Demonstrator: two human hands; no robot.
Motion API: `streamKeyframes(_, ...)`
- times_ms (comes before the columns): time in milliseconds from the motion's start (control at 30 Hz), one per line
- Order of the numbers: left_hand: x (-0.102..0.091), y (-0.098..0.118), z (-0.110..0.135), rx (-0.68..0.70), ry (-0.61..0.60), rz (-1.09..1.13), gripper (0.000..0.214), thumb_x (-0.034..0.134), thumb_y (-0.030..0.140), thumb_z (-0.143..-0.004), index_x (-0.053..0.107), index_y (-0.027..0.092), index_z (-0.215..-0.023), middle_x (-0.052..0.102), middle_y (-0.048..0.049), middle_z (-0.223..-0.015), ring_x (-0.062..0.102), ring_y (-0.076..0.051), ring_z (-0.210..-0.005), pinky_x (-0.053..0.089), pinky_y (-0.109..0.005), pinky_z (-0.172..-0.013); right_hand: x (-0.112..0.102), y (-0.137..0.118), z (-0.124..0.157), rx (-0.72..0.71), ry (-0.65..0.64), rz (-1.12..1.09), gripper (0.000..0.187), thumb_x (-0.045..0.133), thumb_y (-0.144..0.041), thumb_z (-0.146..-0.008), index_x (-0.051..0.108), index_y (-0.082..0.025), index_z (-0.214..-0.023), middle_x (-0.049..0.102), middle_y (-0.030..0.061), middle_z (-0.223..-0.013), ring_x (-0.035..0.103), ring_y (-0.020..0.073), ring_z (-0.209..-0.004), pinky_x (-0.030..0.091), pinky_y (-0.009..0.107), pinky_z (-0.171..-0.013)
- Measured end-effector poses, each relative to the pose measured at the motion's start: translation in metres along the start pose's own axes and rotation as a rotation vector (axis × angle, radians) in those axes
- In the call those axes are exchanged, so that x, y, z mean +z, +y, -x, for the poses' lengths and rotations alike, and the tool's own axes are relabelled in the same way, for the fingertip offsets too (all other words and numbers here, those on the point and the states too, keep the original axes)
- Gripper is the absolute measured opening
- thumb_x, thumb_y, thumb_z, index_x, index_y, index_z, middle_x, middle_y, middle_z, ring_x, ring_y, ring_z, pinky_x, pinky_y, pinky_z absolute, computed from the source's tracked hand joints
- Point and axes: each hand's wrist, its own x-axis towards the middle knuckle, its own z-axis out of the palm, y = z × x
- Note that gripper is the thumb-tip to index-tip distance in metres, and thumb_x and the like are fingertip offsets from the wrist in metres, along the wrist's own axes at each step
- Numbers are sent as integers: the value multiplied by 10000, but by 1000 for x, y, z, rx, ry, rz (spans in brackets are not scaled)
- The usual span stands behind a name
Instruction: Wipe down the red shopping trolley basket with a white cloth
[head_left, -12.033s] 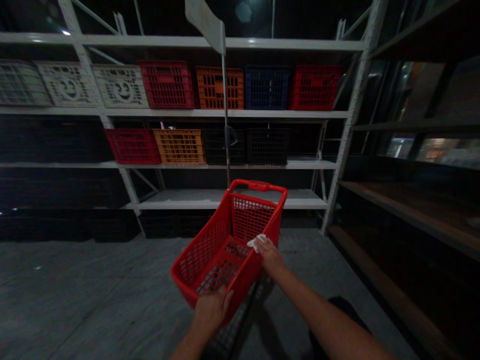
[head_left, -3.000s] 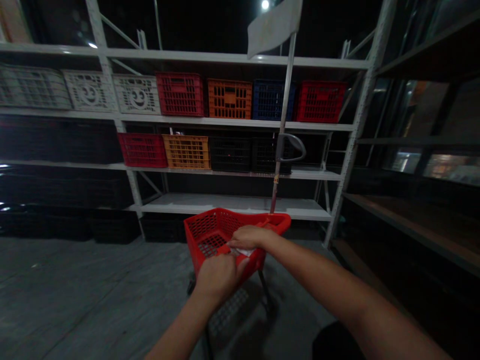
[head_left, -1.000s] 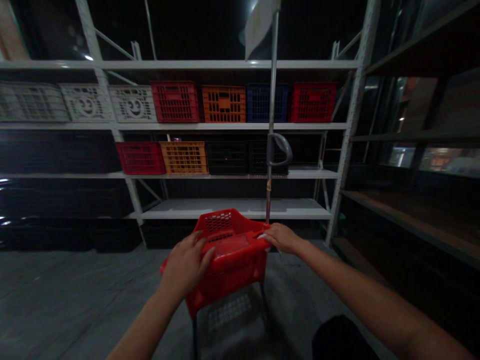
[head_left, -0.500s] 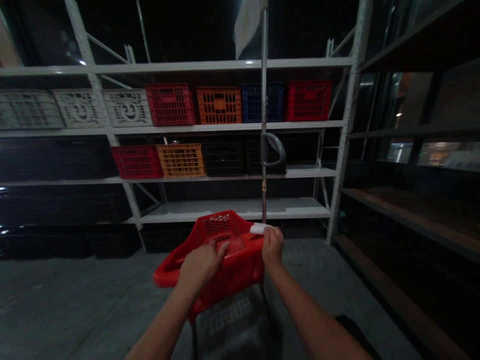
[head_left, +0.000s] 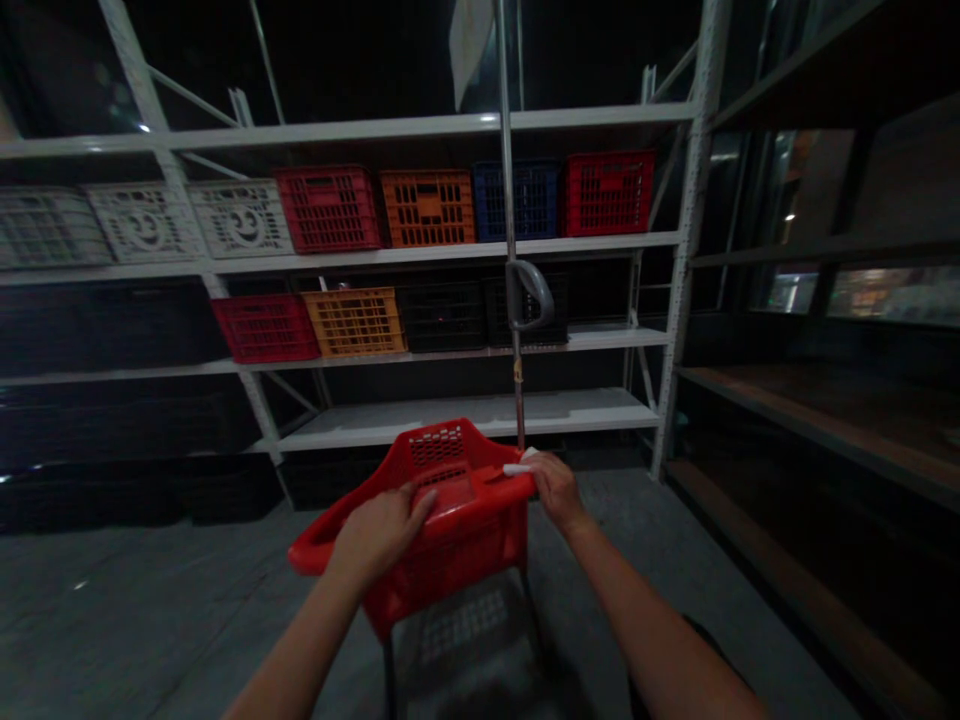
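A small red plastic shopping cart (head_left: 457, 555) stands before me, with a perforated basket and dark legs. My left hand (head_left: 379, 532) is closed over the near rim on its left half, the thumb lying along the top and the fingertips partly hidden. At the rim's right corner, my right hand (head_left: 555, 490) grips a white cloth or tissue (head_left: 517, 468) and presses it to the red plastic. Just behind that corner rises a metal pole (head_left: 507, 170) bearing a grey loop handle (head_left: 532, 295).
White metal shelves (head_left: 420, 255) stretch across the back. They hold white crates (head_left: 240, 218), red crates (head_left: 326, 208), an orange crate (head_left: 429, 207), a blue crate (head_left: 525, 200) and dark crates (head_left: 442, 318). Brown-boarded shelving (head_left: 810, 430) stands on the right. Grey concrete floor (head_left: 187, 610) lies below.
The right hand has turned and slid slightly outward with the white cloth around the rim's corner. My left hand keeps its hold on the rim. The view has shifted a little.
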Motion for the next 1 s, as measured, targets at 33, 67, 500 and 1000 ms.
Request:
streamKeyframes(33, 0, -1, 0, 0, -1, 2, 674, 105, 617, -823, 569, 164, -1008, 665, -135, -876, 625, -264, -856, 440, -371, -737, -4, 7, -4, 112, 26, -61, 307, 385, -302, -874, 671, -203, -927, 668, 62, -943, 574, 185, -944, 394, 348, -901)
streamKeyframes(67, 0, -3, 0, 0, 2, 5, 670, 106, 614, -825, 572, 167, -1001, 665, -132, -879, 624, -263, -863, 439, -372, -744, -7, 14, -7, 249, 88, -125, 310, 414, -348, -856, 679, -191, -881, 675, 71, -911, 582, 194, -923, 408, 336, -873)
streamKeyframes(500, 0, -8, -2, -69, -1, 30, 640, 150, 606, -820, 586, 178, -1008, 663, -129, -902, 613, -271, -908, 432, -376, -759, 41, -28, 10, 788, 616, -948, 305, 642, -397, -654, 664, -139, -815, 690, 36, -743, 623, 175, -662, 476, 267, -609)
streamKeyframes(1000, -1, -31, -11, 49, 5, 3, 616, 177, 584, -823, 595, 198, -1059, 669, -104, -984, 607, -251, -942, 419, -345, -820, 30, -22, -9, 845, 349, -926, 416, 651, -453, -648, 683, -125, -902, 703, 49, -762, 633, 184, -637, 472, 284, -604)
